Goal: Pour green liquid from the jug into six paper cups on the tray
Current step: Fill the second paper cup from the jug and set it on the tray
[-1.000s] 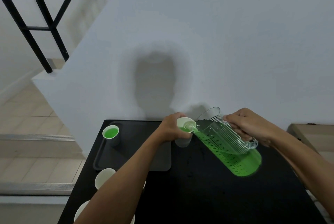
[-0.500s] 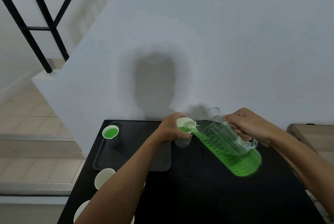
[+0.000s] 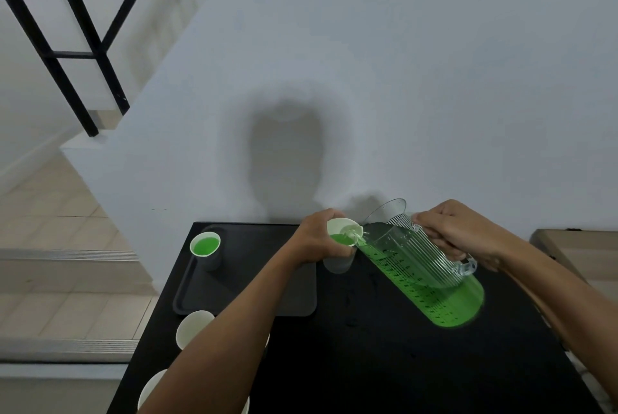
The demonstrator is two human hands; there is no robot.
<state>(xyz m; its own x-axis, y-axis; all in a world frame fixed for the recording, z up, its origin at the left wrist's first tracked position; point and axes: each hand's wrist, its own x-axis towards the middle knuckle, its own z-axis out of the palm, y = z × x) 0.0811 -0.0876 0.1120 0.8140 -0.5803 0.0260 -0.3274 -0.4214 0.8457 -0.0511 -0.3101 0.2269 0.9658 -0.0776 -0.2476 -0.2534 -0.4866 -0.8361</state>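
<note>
My right hand grips the handle of a clear ribbed jug, tilted left with its spout over a white paper cup. Green liquid runs from the spout into that cup, which is partly filled. My left hand holds the cup by its side, just right of the dark tray. On the tray's far left corner stands another paper cup filled with green liquid. Two empty paper cups, the nearer cup and the farther one, stand on the table in front of the tray, partly hidden by my left forearm.
The black table stands against a white wall. A wooden surface lies to the right of it. Tiled stairs and a black railing are on the left.
The green liquid in the held cup has risen a little. Both hands and the jug stay almost where they were.
</note>
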